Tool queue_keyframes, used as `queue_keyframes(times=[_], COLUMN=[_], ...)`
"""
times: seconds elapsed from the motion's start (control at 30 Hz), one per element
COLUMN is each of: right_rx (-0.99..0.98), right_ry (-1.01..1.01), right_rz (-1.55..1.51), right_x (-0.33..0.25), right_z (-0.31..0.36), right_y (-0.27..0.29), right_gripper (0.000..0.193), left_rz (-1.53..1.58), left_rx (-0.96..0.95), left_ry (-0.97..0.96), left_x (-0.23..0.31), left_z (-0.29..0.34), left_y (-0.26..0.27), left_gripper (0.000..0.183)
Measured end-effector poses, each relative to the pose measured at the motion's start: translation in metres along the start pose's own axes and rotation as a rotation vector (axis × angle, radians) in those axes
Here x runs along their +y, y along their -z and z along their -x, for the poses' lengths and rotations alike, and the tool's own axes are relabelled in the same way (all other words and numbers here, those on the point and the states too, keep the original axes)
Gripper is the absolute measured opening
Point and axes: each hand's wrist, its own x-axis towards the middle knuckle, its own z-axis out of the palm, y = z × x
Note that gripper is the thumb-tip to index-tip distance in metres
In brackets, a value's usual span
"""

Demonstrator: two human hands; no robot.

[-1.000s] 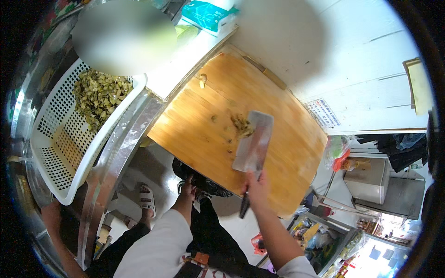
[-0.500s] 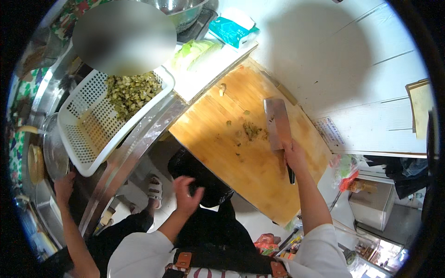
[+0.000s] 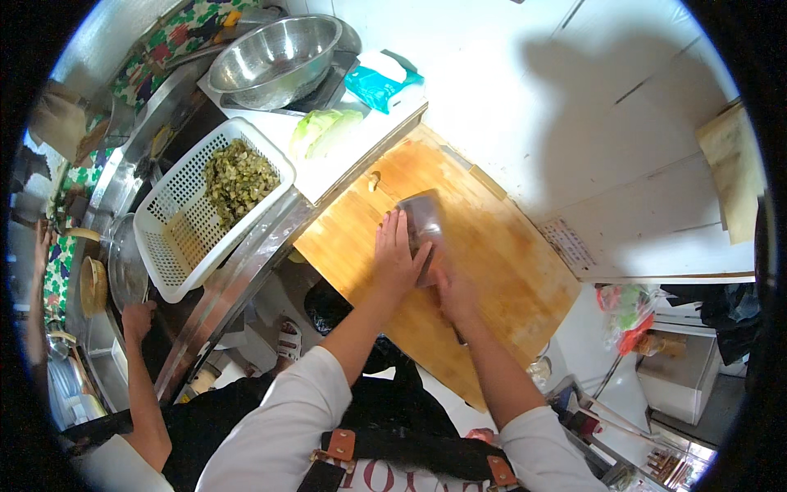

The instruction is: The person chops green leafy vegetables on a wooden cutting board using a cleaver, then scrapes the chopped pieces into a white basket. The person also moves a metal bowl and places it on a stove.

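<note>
At far left, a co-worker's hand was near the close end of a white slotted basket holding chopped greens. Beyond and to the right, a steel bowl, a pale green cabbage piece and a turquoise packet sat on a white tabletop. Next came a wooden cutting board. Over it, the left-hand grip was released, fingers extended along the left edge of the blade of a broad cleaver, thumb over the blade. The right-hand grip was clenched around the cleaver's handle, on the near side.
</note>
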Motion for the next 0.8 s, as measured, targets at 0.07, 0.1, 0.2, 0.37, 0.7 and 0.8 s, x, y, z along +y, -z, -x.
queue_keyframes(times=[0.07,0.1,0.2,0.37,0.7,0.8], right_rx=[-0.049,-0.028,-0.033,-0.040,-0.462,-0.343], right_ry=[0.025,0.055,0.108,0.224,0.309,0.519], right_rz=[-0.104,-0.122,-0.179,-0.444,-0.609,-0.506], right_x=[0.002,0.016,0.008,-0.064,-0.231,-0.154], right_z=[0.013,0.016,0.039,0.071,0.036,0.024], right_y=[-0.022,-0.040,-0.053,-0.047,-0.041,-0.044], right_gripper=[0.034,0.034,0.031,0.025,0.019,0.021], left_rz=[0.076,0.153,0.280,0.195,-0.132,-0.176], left_rx=[0.138,0.159,0.179,0.220,0.594,0.452], left_ry=[0.021,0.056,0.030,0.008,-0.082,-0.040], left_x=[0.010,0.018,0.003,0.014,-0.063,-0.134], left_z=[0.000,-0.002,0.012,0.000,-0.120,-0.121], left_y=[-0.009,-0.007,0.000,0.088,0.252,0.253], left_gripper=[0.066,0.052,0.045,0.035,0.009,0.010])
